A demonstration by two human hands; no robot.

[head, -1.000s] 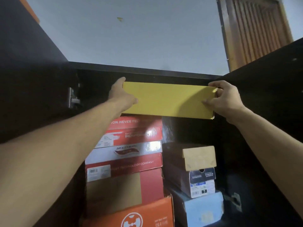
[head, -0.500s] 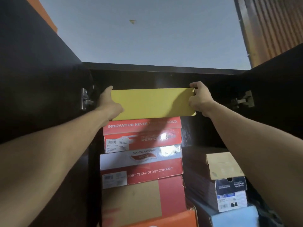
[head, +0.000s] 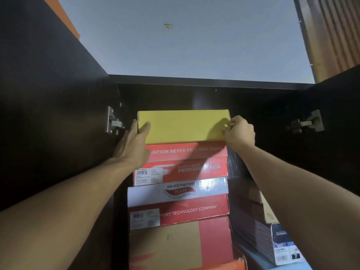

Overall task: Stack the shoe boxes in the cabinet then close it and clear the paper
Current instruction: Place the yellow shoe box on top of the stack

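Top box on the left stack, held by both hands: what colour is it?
Plain yellow box, no print visible; seen in the head view.

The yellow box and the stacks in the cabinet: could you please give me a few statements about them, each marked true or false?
1. The yellow box sits on top of the red Skechers box. True.
2. Only the left hand touches the yellow box. False: the right hand grips its other end.
3. The cabinet doors are closed. False: both stand open, hinges showing.
4. The right-hand stack is lower than the left one. True.
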